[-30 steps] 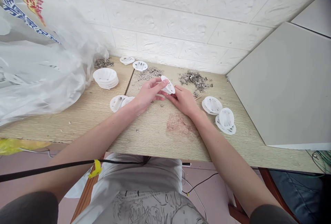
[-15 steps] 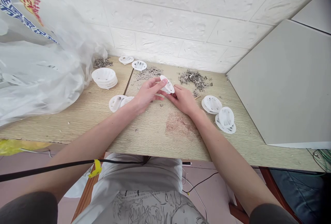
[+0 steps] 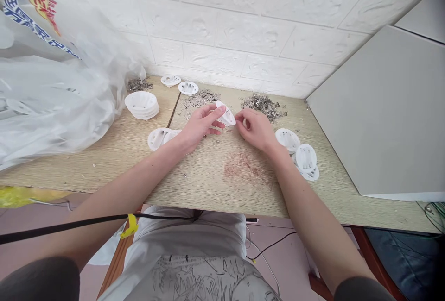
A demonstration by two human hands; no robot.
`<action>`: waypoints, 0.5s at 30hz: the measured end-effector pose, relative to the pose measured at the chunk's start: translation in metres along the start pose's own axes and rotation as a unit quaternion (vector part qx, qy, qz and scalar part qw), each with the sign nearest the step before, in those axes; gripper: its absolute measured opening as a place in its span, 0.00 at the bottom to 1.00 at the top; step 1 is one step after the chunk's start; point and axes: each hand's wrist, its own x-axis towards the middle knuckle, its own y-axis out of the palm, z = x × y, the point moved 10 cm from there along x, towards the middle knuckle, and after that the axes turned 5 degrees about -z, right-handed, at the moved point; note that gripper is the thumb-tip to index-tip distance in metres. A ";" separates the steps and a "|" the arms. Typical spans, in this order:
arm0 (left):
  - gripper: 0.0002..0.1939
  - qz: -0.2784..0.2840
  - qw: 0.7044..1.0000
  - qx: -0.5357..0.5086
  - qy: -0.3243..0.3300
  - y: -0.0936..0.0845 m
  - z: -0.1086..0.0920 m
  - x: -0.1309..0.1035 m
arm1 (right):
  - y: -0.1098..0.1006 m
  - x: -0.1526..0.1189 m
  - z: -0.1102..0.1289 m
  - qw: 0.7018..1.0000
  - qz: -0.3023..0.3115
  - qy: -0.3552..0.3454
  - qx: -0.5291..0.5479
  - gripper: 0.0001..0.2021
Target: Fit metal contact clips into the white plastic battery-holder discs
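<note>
My left hand (image 3: 204,125) grips a white round plastic battery holder (image 3: 226,114) between thumb and fingers, tilted above the table. Close by its right edge is my right hand (image 3: 255,127), with its fingers curled in and the thumb near the fingertips. Whether a small part sits in that pinch is too small to tell. Behind the right hand lies a pile of small metal contact pieces (image 3: 266,106). Another pile of shiny small metal parts (image 3: 201,98) spreads beyond the left hand. Beside the left forearm are more white holders (image 3: 157,139), partly covered by it.
A stack of white holders (image 3: 142,105) stands at left, and two holders (image 3: 188,88) lie by the wall. More holders (image 3: 306,158) overlap at right. A large clear plastic bag (image 3: 52,106) fills the left side; a grey panel (image 3: 382,120) bounds the right.
My right hand has drawn back a little to the right from the battery holder, with its fingers curling more. My left hand keeps the holder in nearly the same place.
</note>
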 end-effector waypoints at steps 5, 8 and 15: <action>0.20 -0.006 1.000 -0.003 -0.005 0.000 0.000 -0.001 | -0.009 -0.004 -0.027 0.995 0.053 0.065 -0.056 0.08; 0.19 -0.007 1.000 -0.009 -0.003 -0.001 -0.001 -0.001 | -0.004 -0.006 -0.025 0.993 0.088 0.037 -0.074 0.10; 0.19 -0.008 1.000 -0.010 -0.003 -0.001 -0.002 -0.001 | 0.002 -0.009 -0.020 0.991 0.115 0.020 -0.063 0.16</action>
